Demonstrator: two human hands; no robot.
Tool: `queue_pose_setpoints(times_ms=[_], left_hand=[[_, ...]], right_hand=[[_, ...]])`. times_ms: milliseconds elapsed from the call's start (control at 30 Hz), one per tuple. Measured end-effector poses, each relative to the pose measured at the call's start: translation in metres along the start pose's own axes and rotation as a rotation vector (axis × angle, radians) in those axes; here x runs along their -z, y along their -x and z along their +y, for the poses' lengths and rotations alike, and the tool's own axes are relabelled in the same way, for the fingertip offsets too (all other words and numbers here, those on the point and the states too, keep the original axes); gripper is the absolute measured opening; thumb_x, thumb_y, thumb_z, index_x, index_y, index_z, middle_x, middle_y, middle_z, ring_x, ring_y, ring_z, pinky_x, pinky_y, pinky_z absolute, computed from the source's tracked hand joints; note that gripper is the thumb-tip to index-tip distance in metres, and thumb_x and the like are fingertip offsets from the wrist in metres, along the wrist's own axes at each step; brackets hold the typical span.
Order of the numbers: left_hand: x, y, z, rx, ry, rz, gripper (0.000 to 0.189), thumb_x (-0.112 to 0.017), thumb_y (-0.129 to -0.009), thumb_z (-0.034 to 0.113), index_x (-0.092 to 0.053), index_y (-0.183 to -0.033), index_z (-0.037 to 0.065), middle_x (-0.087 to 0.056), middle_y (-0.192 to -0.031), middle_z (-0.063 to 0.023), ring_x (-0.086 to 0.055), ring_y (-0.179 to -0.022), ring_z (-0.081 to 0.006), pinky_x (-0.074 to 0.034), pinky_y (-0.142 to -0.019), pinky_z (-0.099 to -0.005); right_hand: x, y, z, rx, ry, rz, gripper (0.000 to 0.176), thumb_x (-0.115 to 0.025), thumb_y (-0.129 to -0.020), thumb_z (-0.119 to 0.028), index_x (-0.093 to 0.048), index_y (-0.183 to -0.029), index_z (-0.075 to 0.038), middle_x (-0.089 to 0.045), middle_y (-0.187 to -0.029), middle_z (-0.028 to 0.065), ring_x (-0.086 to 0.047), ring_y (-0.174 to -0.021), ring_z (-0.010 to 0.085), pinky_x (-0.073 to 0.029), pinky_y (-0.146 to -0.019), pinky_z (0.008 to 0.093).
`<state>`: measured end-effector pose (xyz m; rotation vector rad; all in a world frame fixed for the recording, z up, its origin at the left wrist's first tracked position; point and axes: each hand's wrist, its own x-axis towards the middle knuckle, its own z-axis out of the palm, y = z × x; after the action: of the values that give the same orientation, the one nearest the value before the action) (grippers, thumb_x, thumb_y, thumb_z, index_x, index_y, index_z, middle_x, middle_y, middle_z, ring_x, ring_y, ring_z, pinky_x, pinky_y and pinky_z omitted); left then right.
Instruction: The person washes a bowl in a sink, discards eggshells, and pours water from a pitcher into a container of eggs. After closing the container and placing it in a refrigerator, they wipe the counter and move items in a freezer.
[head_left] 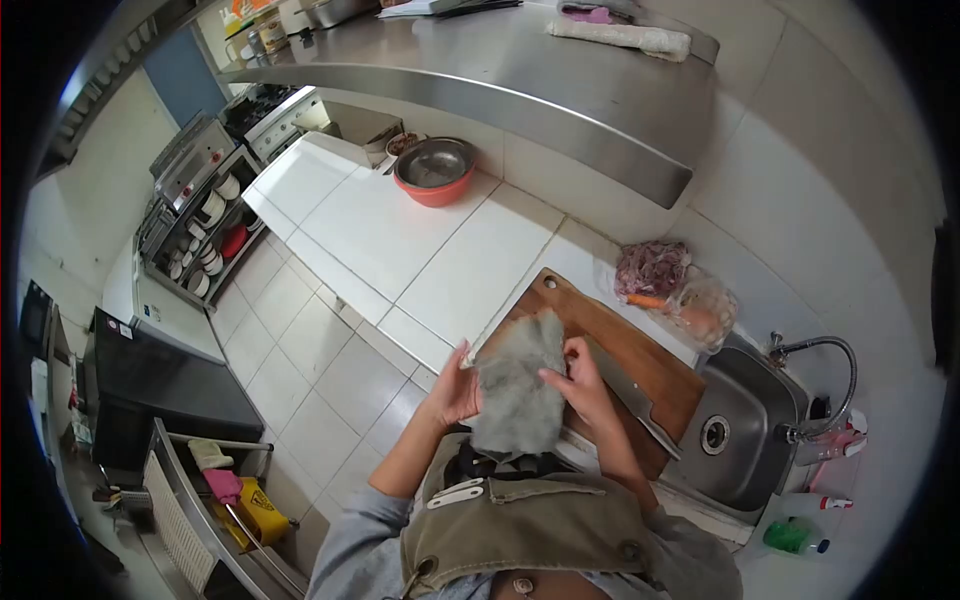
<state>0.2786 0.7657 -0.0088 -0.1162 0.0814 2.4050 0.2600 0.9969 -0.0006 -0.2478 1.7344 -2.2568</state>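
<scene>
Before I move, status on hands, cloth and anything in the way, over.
Left hand and right hand both holding grey cloth. Possible hazard: knife on cutting board, close beside right hand.

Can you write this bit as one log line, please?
left hand: holding grey cloth | right hand: holding same cloth | knife: on wooden cutting board | sink: beside board

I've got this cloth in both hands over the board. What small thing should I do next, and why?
I'd probably take the cloth in your left hand and move the knife aside with your right: it lies on the board, close to your right arm.
</scene>
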Motion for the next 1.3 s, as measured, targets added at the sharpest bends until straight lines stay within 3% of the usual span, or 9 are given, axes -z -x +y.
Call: queue_pose_setpoints(times_ms=[67,167,300,500,567,700,833,1000,1300], left_hand=[[0.022,-0.002,-0.006,-0.048,-0.402,0.287,0.050,-0.058,-0.088,0.023,-0.041,-0.129,0.001,-0.057,-0.119,-0.0148,-0.061,-0.098,-0.0200,-0.049,-0.087,-0.0323],[0.013,-0.010,-0.009,-0.146,-0.854,0.382,0.042,-0.062,-0.083,0.005,-0.046,-0.122,-0.001,-0.061,-0.110,-0.0094,-0.062,-0.093,-0.0164,-0.049,-0.086,-0.0279],[-0.008,-0.022,0.002,-0.196,-0.966,0.381,0.049,-0.066,-0.078,-0.002,-0.044,-0.122,-0.001,-0.060,-0.108,-0.0097,-0.059,-0.098,-0.0151,-0.046,-0.090,-0.0289],[-0.034,-0.030,0.014,-0.279,-1.116,0.376,0.081,-0.063,-0.074,-0.010,-0.021,-0.142,0.002,-0.061,-0.103,-0.0081,-0.059,-0.094,-0.0147,-0.048,-0.083,-0.0281],[-0.075,-0.025,0.007,-0.487,-1.219,0.306,0.087,-0.063,-0.073,-0.012,-0.016,-0.144,0.004,-0.063,-0.098,-0.0084,-0.060,-0.089,-0.0117,-0.047,-0.080,-0.0247],[-0.086,-0.003,0.016,-0.669,-1.323,0.007,0.071,-0.053,-0.074,-0.016,-0.032,-0.139,0.001,-0.066,-0.085,-0.0052,-0.059,-0.080,-0.0074,-0.044,-0.075,-0.0210],[-0.051,-0.023,0.025,-0.650,-1.250,0.158,0.060,-0.049,-0.075,-0.016,-0.044,-0.132,0.000,-0.067,-0.082,-0.0051,-0.059,-0.077,-0.0069,-0.044,-0.073,-0.0203],[-0.051,-0.026,0.021,-0.796,-1.179,0.204,0.044,-0.052,-0.079,-0.013,-0.052,-0.121,-0.002,-0.066,-0.102,-0.0148,-0.063,-0.088,-0.0136,-0.050,-0.074,-0.0232],[-0.039,-0.019,0.031,-0.912,-1.148,-0.040,0.014,-0.061,-0.079,-0.005,-0.067,-0.092,-0.003,-0.066,-0.098,-0.0198,-0.065,-0.092,-0.0243,-0.052,-0.082,-0.0323]], right_hand=[[0.011,0.008,-0.001,-0.082,-0.007,0.131,0.038,-0.067,-0.078,0.003,-0.038,-0.100,-0.009,-0.047,-0.088,0.0008,-0.046,-0.078,0.0072,-0.042,-0.069,0.0234],[0.031,0.016,-0.003,-0.143,0.028,0.097,0.037,-0.066,-0.079,0.004,-0.039,-0.101,-0.009,-0.048,-0.085,-0.0001,-0.047,-0.077,0.0073,-0.042,-0.068,0.0226],[0.037,0.012,-0.025,-0.085,0.093,0.123,0.034,-0.064,-0.079,0.006,-0.043,-0.102,-0.007,-0.049,-0.084,-0.0009,-0.048,-0.078,0.0063,-0.041,-0.068,0.0204],[0.038,-0.002,-0.051,-0.031,0.119,0.124,0.032,-0.061,-0.080,0.009,-0.045,-0.104,-0.005,-0.056,-0.092,0.0033,-0.054,-0.088,0.0086,-0.044,-0.074,0.0220],[0.027,-0.001,-0.071,0.211,0.116,0.172,0.032,-0.060,-0.079,0.010,-0.046,-0.104,-0.004,-0.057,-0.090,0.0040,-0.055,-0.087,0.0088,-0.045,-0.076,0.0217],[0.033,0.016,-0.079,0.524,0.243,0.145,0.036,-0.056,-0.077,0.016,-0.047,-0.108,0.000,-0.060,-0.089,0.0072,-0.059,-0.087,0.0117,-0.047,-0.079,0.0240],[0.037,0.008,-0.062,0.473,0.277,0.258,0.030,-0.049,-0.077,0.019,-0.053,-0.102,0.003,-0.062,-0.096,0.0121,-0.061,-0.093,0.0151,-0.047,-0.082,0.0251],[0.024,0.004,-0.074,0.590,0.346,0.298,0.028,-0.044,-0.074,0.021,-0.061,-0.086,0.003,-0.059,-0.097,0.0129,-0.060,-0.090,0.0198,-0.047,-0.085,0.0289],[0.029,0.008,-0.078,0.772,0.291,0.071,0.023,-0.045,-0.077,0.018,-0.059,-0.083,0.000,-0.065,-0.095,0.0189,-0.065,-0.087,0.0236,-0.050,-0.079,0.0313]])
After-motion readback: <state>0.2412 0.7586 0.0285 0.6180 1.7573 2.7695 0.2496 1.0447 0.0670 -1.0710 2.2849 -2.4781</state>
